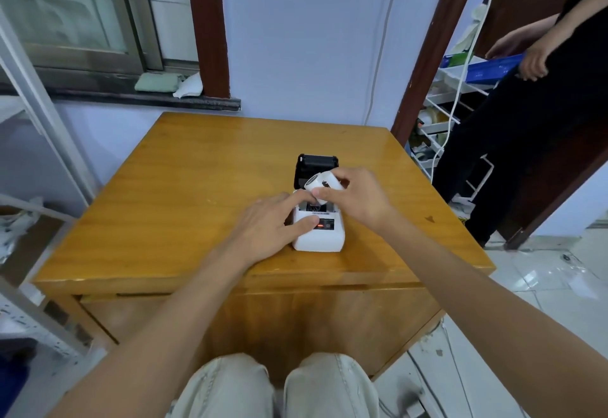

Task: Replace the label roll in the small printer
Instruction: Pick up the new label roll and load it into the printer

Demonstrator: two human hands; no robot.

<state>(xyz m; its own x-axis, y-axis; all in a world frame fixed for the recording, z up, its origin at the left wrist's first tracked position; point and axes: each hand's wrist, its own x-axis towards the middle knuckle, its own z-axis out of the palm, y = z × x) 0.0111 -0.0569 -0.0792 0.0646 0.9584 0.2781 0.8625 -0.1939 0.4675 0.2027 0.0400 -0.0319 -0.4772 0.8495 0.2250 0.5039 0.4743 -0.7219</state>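
- Head view: we see one small white printer (318, 231) on the wooden bench (184, 194), its black lid (316, 167) tipped open at the far end.
- Our right hand (357, 198) pinches the one label roll (320, 187) between thumb and fingers, holding it tilted just above the open bay.
- Our left hand (263, 225) lies spread on the printer's left side, thumb pressing near the red-lit panel (324, 224), fingers reaching the bay edge.
- Risk, as we judge it: the roll goes in tilted and jams against the bay wall, since it does not sit square to the opening.
- Risk: our left fingertips at the bay edge may block the roll or get pinched.
- Risk: the thumb may press a button by accident; we cannot tell if it rests on one.
- Risk: the roll may unwind if the pinch loosens; its loose end is not visible.
- Count: one printer, one roll, one bench, our two hands.
- A second person (539, 115) stands at the right, well apart.
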